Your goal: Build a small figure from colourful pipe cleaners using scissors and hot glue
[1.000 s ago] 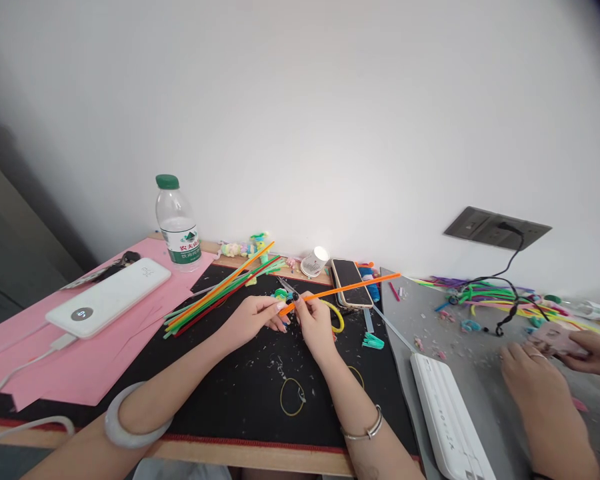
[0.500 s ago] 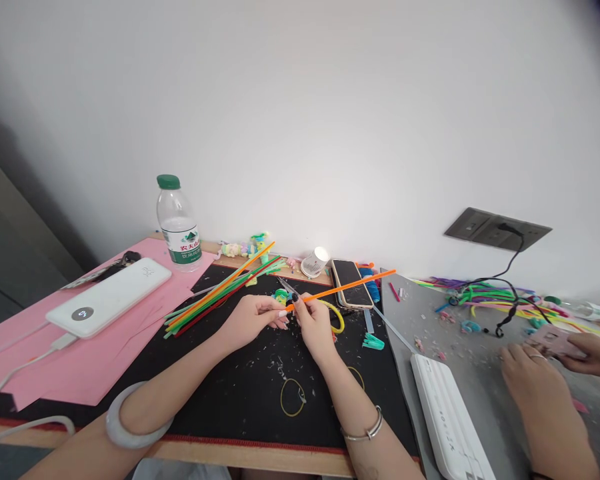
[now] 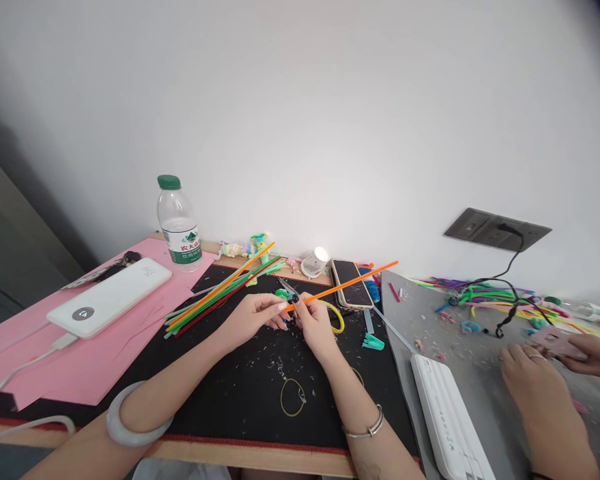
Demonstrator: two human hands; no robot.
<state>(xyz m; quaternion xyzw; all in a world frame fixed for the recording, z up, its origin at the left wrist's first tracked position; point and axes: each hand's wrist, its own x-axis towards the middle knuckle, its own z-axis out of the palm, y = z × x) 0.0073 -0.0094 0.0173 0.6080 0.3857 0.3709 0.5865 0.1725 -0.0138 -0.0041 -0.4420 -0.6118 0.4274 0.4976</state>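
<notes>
My left hand (image 3: 253, 318) and my right hand (image 3: 316, 325) meet over a black mat (image 3: 240, 393), both pinched on the near end of a long orange pipe cleaner (image 3: 350, 283). The stick slants up to the right, over a dark phone (image 3: 351, 283). A small green piece (image 3: 281, 293) and a thin grey tool (image 3: 289, 288) lie just beyond my fingertips. A bundle of coloured pipe cleaners (image 3: 220, 290) rests left of my left hand. A yellow ring (image 3: 337, 317) lies right of my right hand.
A water bottle (image 3: 178, 227), a white power bank (image 3: 110, 297) on pink paper (image 3: 55, 353), a small white cup (image 3: 315, 261) and a thin loop (image 3: 293, 397) are about. At right, another person's hands (image 3: 535, 380) work on a grey mat (image 3: 485, 360) beside a white power bank (image 3: 447, 417).
The far tip of the orange pipe cleaner has risen slightly. My hands stay pinched in nearly the same place.
</notes>
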